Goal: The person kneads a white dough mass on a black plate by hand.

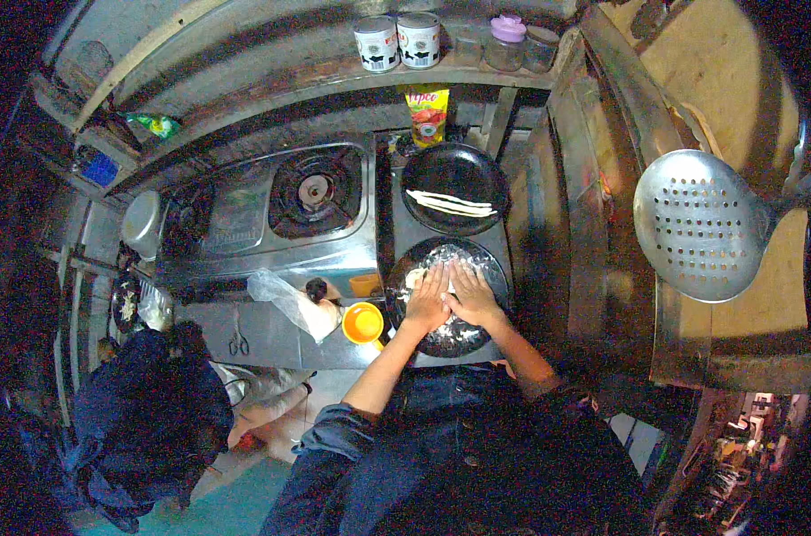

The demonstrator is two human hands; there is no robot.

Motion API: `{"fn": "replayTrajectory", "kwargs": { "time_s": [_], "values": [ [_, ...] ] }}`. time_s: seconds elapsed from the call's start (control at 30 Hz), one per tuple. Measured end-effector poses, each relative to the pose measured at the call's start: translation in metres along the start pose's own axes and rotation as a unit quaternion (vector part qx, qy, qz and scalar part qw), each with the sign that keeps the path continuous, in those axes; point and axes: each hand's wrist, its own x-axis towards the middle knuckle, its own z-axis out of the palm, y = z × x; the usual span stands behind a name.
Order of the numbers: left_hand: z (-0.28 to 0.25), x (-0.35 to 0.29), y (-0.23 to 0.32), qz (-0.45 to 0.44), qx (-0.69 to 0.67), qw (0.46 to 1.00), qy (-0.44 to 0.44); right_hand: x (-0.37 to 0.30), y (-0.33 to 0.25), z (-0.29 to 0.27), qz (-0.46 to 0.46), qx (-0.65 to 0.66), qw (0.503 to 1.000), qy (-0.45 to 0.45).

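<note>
Resting flat, left hand (428, 300) and right hand (472, 297) side by side on floured black plate (399, 313); both grips open, fingers extended. Pale dough (415, 278) on plate, visible left of left hand, thus nearer it; long axis hidden.

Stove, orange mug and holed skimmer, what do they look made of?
Stove: probably polished stainless steel; its front seems to mirror the mug.
Orange mug: likely smooth plastic, judging by its even bright colour; glazed ceramic possible.
Holed skimmer: metal, possibly aluminium, with a satin, silvery-grey sheen.
</note>
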Motion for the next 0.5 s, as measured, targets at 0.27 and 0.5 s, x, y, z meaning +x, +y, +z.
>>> {"fn": "replayTrajectory", "kwargs": {
  "time_s": [0.27, 0.5],
  "values": [
    [-0.016, -0.068, 0.019, 0.036, -0.051, 0.992, -0.11, -0.078, -0.019, 0.0, -0.04, 0.011, 0.998, -0.044],
    [-0.011, -0.005, 0.004, -0.025, -0.055, 0.995, -0.081, -0.005, -0.011, 0.001, 0.06, 0.083, 0.994, -0.033]
  ]
}}
